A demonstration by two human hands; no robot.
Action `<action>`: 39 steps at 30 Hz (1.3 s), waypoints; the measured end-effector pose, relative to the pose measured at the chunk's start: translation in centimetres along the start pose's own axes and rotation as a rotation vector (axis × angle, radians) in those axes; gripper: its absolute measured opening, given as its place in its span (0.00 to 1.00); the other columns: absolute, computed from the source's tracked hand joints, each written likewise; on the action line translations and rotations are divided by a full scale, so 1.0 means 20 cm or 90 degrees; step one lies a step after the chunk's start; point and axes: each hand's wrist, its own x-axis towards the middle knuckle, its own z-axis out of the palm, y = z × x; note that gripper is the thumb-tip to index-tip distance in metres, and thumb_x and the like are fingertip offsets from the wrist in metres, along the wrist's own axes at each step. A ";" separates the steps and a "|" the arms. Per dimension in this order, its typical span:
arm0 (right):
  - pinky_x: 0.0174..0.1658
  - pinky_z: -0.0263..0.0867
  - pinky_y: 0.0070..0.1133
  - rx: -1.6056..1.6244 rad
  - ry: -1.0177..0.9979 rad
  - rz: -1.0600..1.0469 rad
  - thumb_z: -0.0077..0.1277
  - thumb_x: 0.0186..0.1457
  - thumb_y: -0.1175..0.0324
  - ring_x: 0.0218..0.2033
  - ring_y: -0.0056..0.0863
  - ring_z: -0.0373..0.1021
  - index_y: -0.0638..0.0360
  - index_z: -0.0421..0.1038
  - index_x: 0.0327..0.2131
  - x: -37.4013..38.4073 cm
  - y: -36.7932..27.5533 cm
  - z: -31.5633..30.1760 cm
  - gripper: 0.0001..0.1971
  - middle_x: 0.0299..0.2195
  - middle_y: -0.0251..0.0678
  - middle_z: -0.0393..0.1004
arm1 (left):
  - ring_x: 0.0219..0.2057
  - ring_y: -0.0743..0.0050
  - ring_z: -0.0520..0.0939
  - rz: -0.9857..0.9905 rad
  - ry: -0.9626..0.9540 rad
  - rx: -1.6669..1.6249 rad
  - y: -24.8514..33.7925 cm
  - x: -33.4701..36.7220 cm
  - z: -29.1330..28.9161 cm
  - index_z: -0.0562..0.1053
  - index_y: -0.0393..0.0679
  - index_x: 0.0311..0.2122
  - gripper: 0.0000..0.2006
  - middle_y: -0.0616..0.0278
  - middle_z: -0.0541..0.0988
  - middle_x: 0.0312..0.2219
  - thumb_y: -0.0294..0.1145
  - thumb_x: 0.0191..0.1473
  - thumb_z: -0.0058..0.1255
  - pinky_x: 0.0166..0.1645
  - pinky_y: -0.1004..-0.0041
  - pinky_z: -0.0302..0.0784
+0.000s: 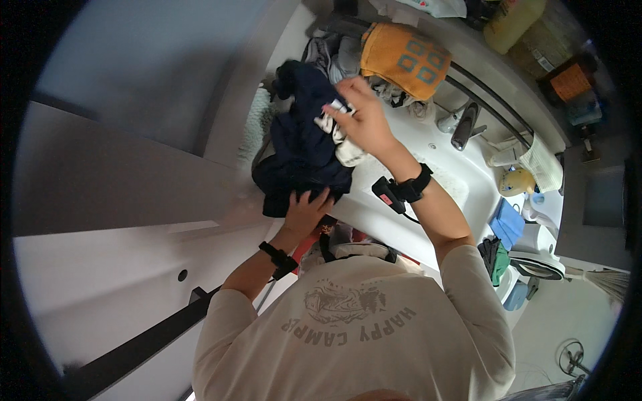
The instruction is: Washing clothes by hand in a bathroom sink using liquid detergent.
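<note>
A heap of dark navy clothing [297, 144] lies at the left end of the white sink [438, 157]. My right hand [366, 120] is closed in a pinch on a small white cloth with dark markings [348, 152], held over the heap's right side. My left hand [306, 212] rests on the near edge of the navy clothing, its fingers spread and partly sunk into the folds. Each wrist wears a black strap; the right one carries a small black box [391, 195].
Behind the heap, grey clothes [341, 60] and an orange towel with grey squares [406, 60] hang by a black rail [495, 93]. A faucet [466, 127] stands at the sink's back. Bottles [513, 25] line a shelf. To the right are blue cloths [507, 222] and a toilet [535, 244].
</note>
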 end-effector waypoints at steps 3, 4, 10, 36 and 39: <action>0.35 0.61 0.22 0.006 0.154 -0.027 0.54 0.43 0.71 0.33 0.32 0.64 0.67 0.66 0.31 0.13 -0.13 -0.20 0.12 0.31 0.39 0.66 | 0.44 0.56 0.63 -0.040 -0.014 -0.020 -0.06 0.04 -0.04 0.69 0.55 0.42 0.15 0.68 0.62 0.50 0.32 0.45 0.43 0.42 0.53 0.64; 0.33 0.61 0.20 0.048 0.175 0.013 0.53 0.43 0.72 0.30 0.29 0.64 0.66 0.66 0.30 0.16 -0.15 -0.29 0.11 0.28 0.37 0.66 | 0.44 0.55 0.63 -0.059 -0.012 -0.029 -0.09 0.06 -0.05 0.70 0.55 0.42 0.15 0.67 0.62 0.50 0.32 0.45 0.43 0.41 0.54 0.64; 0.27 0.59 0.14 0.187 0.307 0.160 0.47 0.49 0.72 0.22 0.16 0.62 0.60 0.65 0.30 0.01 -0.31 -0.82 0.05 0.22 0.25 0.67 | 0.48 0.43 0.60 -0.217 -0.027 -0.022 -0.28 0.22 -0.03 0.70 0.54 0.41 0.18 0.63 0.59 0.52 0.24 0.42 0.43 0.46 0.51 0.62; 0.42 0.61 0.20 0.751 0.375 0.520 0.45 0.51 0.64 0.35 0.24 0.66 0.58 0.65 0.39 -0.65 -0.24 -0.77 0.12 0.35 0.34 0.69 | 0.42 0.59 0.71 -0.392 -0.333 -1.548 0.29 0.73 -0.45 0.56 0.49 0.55 0.31 0.58 0.65 0.48 0.58 0.51 0.33 0.47 0.60 0.65; 0.42 0.62 0.22 0.840 0.443 0.590 0.44 0.51 0.62 0.36 0.27 0.66 0.59 0.65 0.39 -0.64 -0.27 -0.56 0.14 0.36 0.36 0.69 | 0.44 0.62 0.70 -0.422 -0.197 -1.855 0.38 0.79 -0.51 0.58 0.44 0.53 0.39 0.55 0.67 0.43 0.68 0.44 0.31 0.52 0.61 0.62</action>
